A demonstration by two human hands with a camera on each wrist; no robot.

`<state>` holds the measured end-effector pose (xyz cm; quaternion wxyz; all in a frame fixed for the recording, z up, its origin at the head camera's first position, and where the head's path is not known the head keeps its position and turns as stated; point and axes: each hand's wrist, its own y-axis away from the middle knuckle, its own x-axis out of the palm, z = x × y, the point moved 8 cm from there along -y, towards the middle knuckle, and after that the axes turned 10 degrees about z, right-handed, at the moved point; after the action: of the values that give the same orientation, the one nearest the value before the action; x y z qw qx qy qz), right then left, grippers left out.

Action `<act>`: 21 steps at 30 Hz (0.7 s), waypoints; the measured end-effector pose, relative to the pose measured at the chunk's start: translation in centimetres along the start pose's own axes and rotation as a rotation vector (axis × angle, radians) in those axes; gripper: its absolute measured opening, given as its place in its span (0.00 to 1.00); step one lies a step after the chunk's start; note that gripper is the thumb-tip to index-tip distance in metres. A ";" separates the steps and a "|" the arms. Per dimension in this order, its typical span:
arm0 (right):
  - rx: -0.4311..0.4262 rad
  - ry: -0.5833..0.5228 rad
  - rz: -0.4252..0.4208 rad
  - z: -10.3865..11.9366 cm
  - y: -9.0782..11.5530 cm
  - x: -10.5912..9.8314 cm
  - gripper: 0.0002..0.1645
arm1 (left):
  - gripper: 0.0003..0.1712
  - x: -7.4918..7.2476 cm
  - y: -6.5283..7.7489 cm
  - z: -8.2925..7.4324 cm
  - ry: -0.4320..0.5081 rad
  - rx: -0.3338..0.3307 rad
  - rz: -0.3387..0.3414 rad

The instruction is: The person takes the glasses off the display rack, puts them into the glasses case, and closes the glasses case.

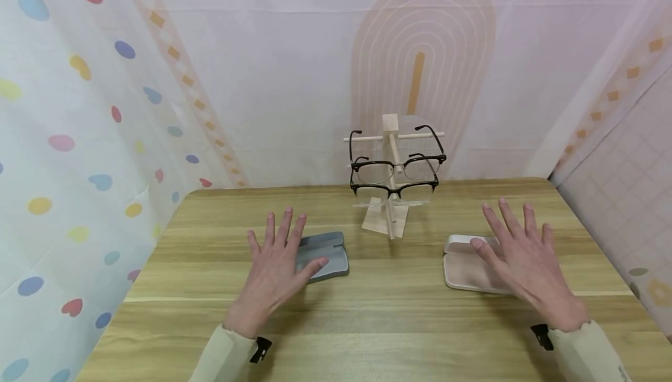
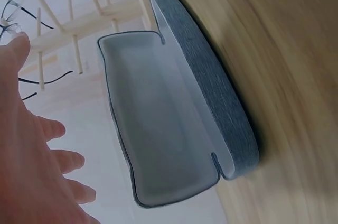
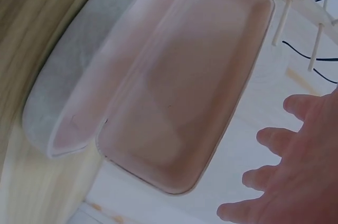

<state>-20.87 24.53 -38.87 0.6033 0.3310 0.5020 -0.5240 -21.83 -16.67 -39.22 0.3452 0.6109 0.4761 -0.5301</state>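
Hands [image 1: 275,270] [image 1: 531,262] spread wide, empty | grey case [image 1: 332,260] beneath left | pink-lined case [image 1: 469,270] beneath right

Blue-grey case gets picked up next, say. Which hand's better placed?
Left, likely: the left hand is nearest the open blue-grey case, fingers spread, holding nothing. The right hand is also free but farther off, by the pink-lined case.

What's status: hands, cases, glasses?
Left hand spread near blue-gray case, right hand near pink-lined case, neither touching. Both cases open. Two pairs of glasses on wooden stand. Nothing seen in the way.
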 end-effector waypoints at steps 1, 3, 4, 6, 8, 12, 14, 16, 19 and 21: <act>0.000 -0.005 -0.004 0.1 0.0 -0.1 0.45 | 0.57 0.0 0.0 -0.1 0.010 0.001 -0.004; -0.006 -0.017 -0.020 0.3 0.0 -0.3 0.45 | 0.57 -0.1 0.0 -0.3 0.026 0.007 -0.019; -0.008 -0.024 -0.028 0.4 0.1 -0.4 0.45 | 0.56 -0.2 0.0 -0.4 0.035 0.011 -0.030; -0.015 -0.040 -0.048 0.7 0.1 -0.7 0.45 | 0.56 -0.5 0.0 -0.6 0.050 0.017 -0.055; -0.024 -0.054 -0.065 0.9 0.1 -0.9 0.44 | 0.55 -0.7 0.0 -0.8 0.066 0.021 -0.081; -0.034 -0.087 -0.083 1.4 0.0 -1.4 0.44 | 0.55 -1.3 0.0 -1.2 0.103 0.023 -0.124; -0.038 -0.099 -0.093 1.7 -0.1 -1.6 0.44 | 0.54 -1.6 0.0 -1.4 0.117 0.028 -0.144; -0.042 -0.121 -0.103 2.0 -0.2 -1.8 0.44 | 0.53 -1.8 0.0 -1.6 0.139 0.035 -0.160; -0.049 -0.156 -0.119 2.4 -0.3 -2.2 0.43 | 0.52 -2.2 0.0 -1.9 0.189 0.042 -0.176; -0.053 -0.183 -0.125 2.6 -0.4 -2.3 0.42 | 0.52 -2.4 0.0 -2.1 0.232 0.044 -0.181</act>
<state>-20.47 22.76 -35.90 0.6213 0.2338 0.4781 -0.5752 -21.13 -15.20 -36.46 0.2253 0.6301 0.5539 -0.4953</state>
